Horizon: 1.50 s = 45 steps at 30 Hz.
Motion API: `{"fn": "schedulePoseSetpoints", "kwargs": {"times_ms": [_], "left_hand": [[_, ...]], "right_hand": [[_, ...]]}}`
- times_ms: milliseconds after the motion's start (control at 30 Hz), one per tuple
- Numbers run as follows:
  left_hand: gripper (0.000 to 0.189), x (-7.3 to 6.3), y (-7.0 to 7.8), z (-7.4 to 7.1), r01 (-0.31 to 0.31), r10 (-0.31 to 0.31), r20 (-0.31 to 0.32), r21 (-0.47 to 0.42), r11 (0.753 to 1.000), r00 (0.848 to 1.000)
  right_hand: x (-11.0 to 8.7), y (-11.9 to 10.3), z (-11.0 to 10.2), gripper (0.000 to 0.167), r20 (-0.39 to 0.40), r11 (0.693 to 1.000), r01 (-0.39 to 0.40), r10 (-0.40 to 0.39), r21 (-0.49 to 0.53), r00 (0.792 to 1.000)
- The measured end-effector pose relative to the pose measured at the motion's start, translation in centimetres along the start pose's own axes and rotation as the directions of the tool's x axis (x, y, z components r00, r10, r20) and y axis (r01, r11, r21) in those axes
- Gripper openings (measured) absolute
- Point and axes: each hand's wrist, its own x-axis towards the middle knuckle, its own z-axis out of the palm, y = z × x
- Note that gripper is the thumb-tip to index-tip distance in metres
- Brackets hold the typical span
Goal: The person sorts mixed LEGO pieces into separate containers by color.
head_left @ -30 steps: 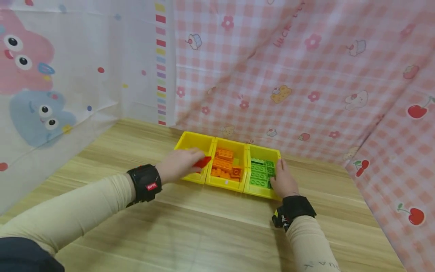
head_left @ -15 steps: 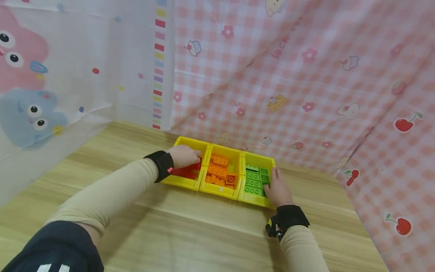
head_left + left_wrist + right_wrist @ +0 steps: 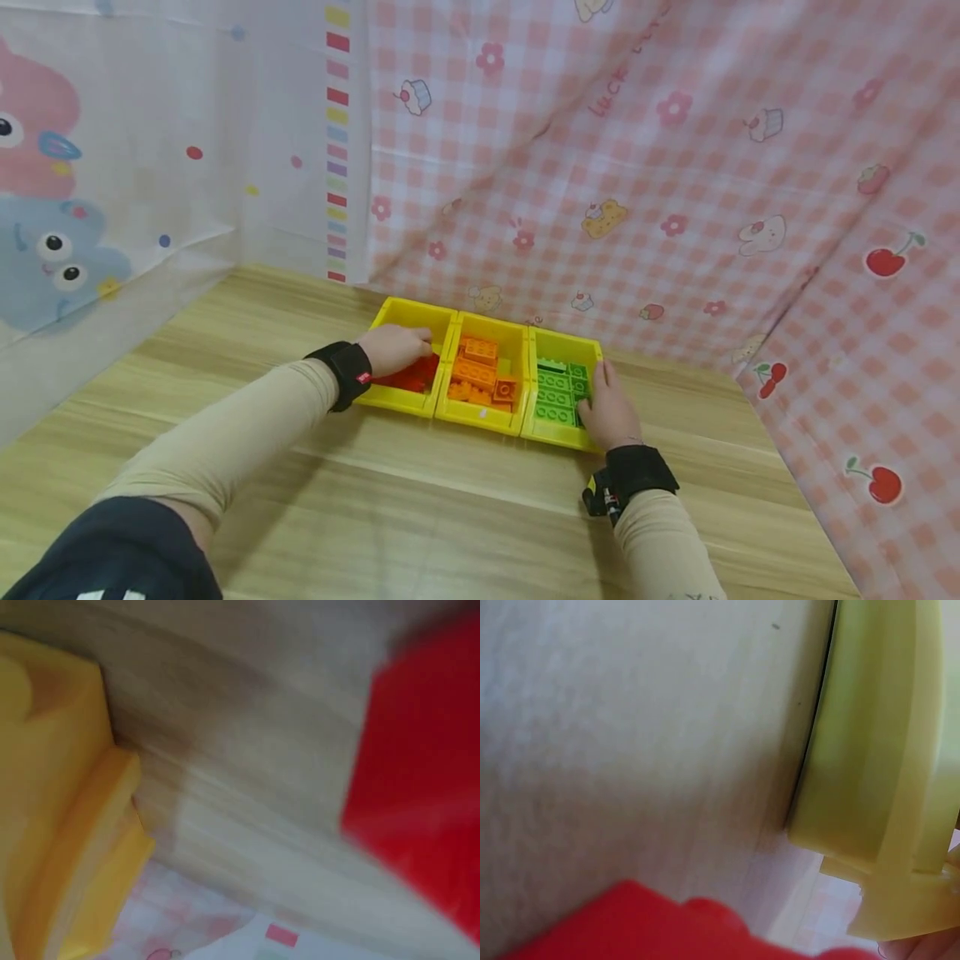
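Note:
My left hand (image 3: 393,348) reaches into the left yellow bin (image 3: 401,406), over the red bricks (image 3: 416,377) there. Its thumb and fingertips are partly hidden; I cannot tell whether they hold a brick. My right hand (image 3: 613,410) grips the outer wall of the right yellow bin (image 3: 558,435), thumb inside and fingers along the outside. Green bricks (image 3: 553,396) lie studs up in that bin. In the right wrist view, fingers (image 3: 922,949) show at the lower corner of the yellow bin wall (image 3: 870,750).
Between them stands the middle yellow bin (image 3: 476,419) with orange bricks (image 3: 476,371). The three bins stand side by side on a wood-grain tabletop (image 3: 420,508), close to a pink checked cloth (image 3: 525,167). A white printed cloth (image 3: 150,167) hangs at the left.
My left hand has moved left and down from the divider into the left bin, taking the red brick it held among the other red ones. My right hand keeps its grip. The head view shifted slightly.

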Motion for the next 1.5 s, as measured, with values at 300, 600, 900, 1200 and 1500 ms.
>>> {"fn": "schedulePoseSetpoints", "kwargs": {"times_ms": [300, 600, 900, 1200, 1500], "left_hand": [[0.011, -0.6, -0.3, 0.6, 0.094, -0.093, 0.012, -0.174, 0.98, 0.996], [0.016, -6.0, -2.0, -1.2, 0.042, -0.09, -0.18, -0.256, 0.966, 0.98], [0.026, -14.8, -2.7, -2.4, 0.046, -0.057, -0.088, -0.124, 0.991, 0.995], [0.034, -17.8, -2.8, -1.6, 0.069, -0.07, -0.021, -0.016, 0.997, 0.997], [0.033, -15.8, -4.4, -4.6, 0.084, -0.077, -0.131, 0.046, 0.995, 0.988]], "right_hand": [[0.1, 0.1, 0.1, 0.072, 0.003, 1.0, 0.003, -0.003, 0.006, 1.0], [0.1, -0.1, 0.1, 0.071, -0.008, 1.0, 0.029, -0.029, 0.003, 1.0], [-0.1, 0.0, 0.1, 0.071, -0.023, 0.999, 0.053, -0.053, -0.001, 0.998], [-0.5, 0.4, 0.7, 0.07, -0.049, 0.998, 0.051, -0.052, -0.033, 0.997], [0.0, 0.1, 0.6, 0.071, -0.061, 0.998, 0.052, -0.054, -0.03, 0.997]]}}
